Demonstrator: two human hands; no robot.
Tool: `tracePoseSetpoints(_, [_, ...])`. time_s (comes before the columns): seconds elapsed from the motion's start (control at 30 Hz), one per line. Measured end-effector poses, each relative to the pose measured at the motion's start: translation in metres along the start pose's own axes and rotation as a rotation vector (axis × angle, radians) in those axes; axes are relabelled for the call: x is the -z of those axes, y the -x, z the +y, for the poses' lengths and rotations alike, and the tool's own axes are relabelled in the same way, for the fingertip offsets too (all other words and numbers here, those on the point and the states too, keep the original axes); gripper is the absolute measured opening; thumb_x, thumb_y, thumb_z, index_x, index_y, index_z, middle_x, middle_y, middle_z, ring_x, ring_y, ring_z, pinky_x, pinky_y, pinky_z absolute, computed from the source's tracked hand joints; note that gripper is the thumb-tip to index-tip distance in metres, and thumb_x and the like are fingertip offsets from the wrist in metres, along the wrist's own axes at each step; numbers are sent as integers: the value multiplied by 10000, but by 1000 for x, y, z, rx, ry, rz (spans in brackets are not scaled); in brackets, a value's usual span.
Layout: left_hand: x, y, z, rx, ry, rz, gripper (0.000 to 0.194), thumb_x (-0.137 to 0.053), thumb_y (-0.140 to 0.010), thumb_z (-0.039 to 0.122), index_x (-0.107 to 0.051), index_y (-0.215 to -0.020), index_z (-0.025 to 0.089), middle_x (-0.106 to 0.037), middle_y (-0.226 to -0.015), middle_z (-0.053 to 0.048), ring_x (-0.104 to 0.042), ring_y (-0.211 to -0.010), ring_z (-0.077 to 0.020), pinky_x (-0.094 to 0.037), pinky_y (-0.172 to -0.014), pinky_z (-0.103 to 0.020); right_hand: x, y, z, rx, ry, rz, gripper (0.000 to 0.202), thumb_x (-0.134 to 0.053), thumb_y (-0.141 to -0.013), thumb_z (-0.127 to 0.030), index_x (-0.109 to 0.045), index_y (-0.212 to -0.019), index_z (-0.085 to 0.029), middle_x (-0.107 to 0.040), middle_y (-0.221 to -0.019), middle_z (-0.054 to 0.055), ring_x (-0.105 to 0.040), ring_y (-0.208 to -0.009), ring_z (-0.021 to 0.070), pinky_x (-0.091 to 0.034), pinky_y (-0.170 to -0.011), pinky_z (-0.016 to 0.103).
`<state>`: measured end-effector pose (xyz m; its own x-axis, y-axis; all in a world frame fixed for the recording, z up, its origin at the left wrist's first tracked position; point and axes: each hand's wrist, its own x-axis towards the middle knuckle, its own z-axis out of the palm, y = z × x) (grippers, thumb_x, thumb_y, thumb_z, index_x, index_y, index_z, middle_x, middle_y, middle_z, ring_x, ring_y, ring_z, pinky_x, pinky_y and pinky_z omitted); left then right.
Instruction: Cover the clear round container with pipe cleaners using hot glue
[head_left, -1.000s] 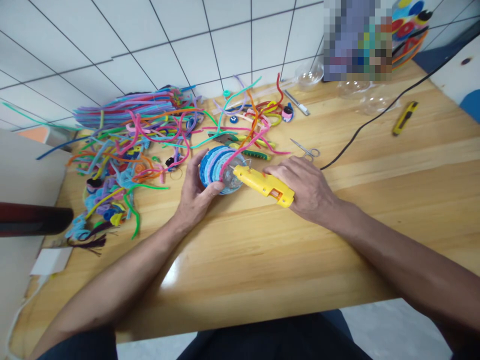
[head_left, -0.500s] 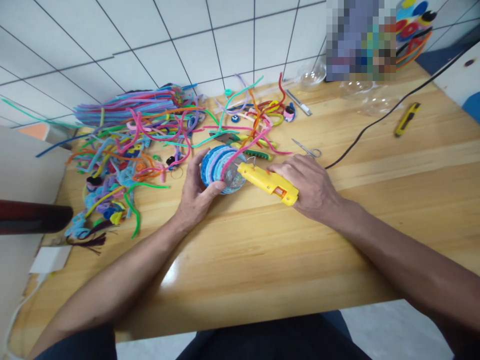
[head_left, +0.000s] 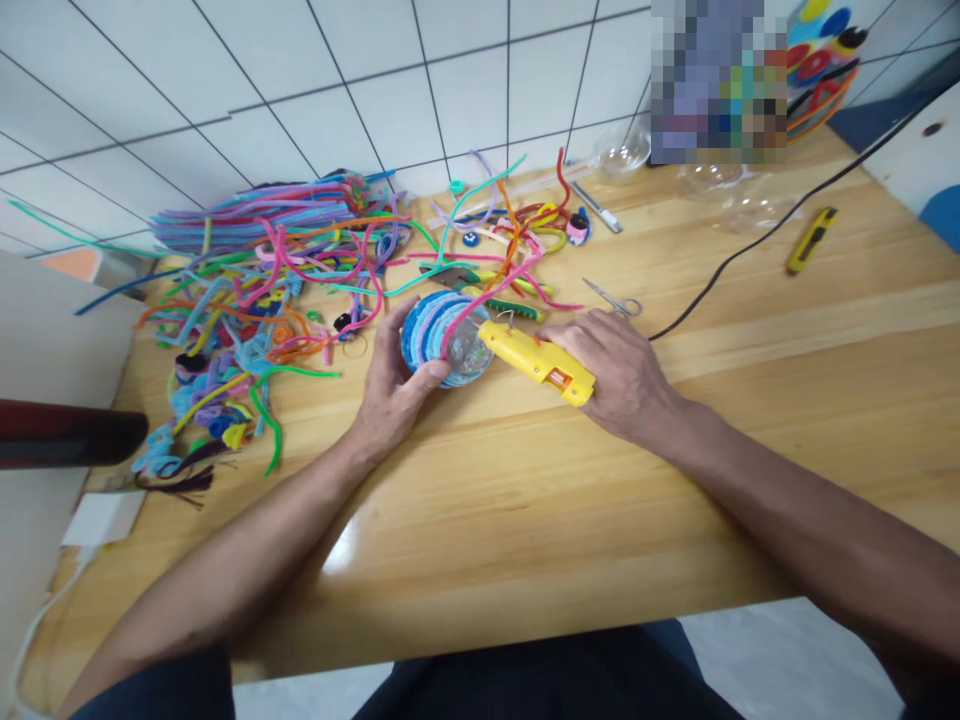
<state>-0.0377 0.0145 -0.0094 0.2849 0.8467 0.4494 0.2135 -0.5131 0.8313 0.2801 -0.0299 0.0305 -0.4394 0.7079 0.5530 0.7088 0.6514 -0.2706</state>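
My left hand [head_left: 397, 380] is wrapped around a clear plastic ball [head_left: 469, 356] that is partly covered with rings of blue, light blue and purple pipe cleaner. A pink pipe cleaner [head_left: 491, 292] lies along the edge of the covered part, its loose end trailing up and away. In my right hand [head_left: 619, 370] is a yellow hot glue gun [head_left: 536, 362]. The gun's nozzle points left at the bare side of the ball, close to the pink strand; whether it touches cannot be made out.
Behind the ball lie pliers [head_left: 450, 274] and tangled pipe cleaners [head_left: 255, 290]. Small scissors [head_left: 615, 300], a yellow utility knife [head_left: 812, 241], clear plastic balls [head_left: 757, 208] and a black cable [head_left: 720, 275] are on the right. A dark red cylinder [head_left: 71, 434] juts in from the left.
The glue gun has shifted very slightly to the right, its nozzle still beside the pink pipe cleaner. My left hand keeps the ball in the same place.
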Motion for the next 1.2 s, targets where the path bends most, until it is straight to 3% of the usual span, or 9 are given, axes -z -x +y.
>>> tracePoseSetpoints(0.43, [1, 1, -1, -12, -19, 9, 812, -771, -975, 726, -474, -1640, 367, -589, -1598, -102, -645, -1441, -341, -539, -1272, -556, -1, -2, -3, 43, -8, 19, 308, -475, -1178, -373, -724, -1210, -193, -764, -997, 87, -652, -896, 257, -470, -805, 405])
tracePoseSetpoints(0.67, [1, 1, -2, -13, -22, 13, 786, -757, -992, 719, -474, -1641, 376, -583, -1607, -90, -642, -1447, -336, -538, -1269, -552, -1, -2, -5, 38, -15, 71, 393, -441, -1194, -454, -726, -1235, -186, -777, -1021, 99, -670, -924, 269, -482, -822, 418])
tracePoseSetpoints(1.2, [2, 0, -1, -16, 15, -2, 787, -799, -976, 686, -491, -1625, 365, -605, -1585, -91, -660, -1425, -335, -556, -1252, -540, -5, -2, -5, 36, -25, 44, 381, -429, -1198, -439, -715, -1214, -187, -761, -981, 87, -637, -884, 260, -458, -800, 408])
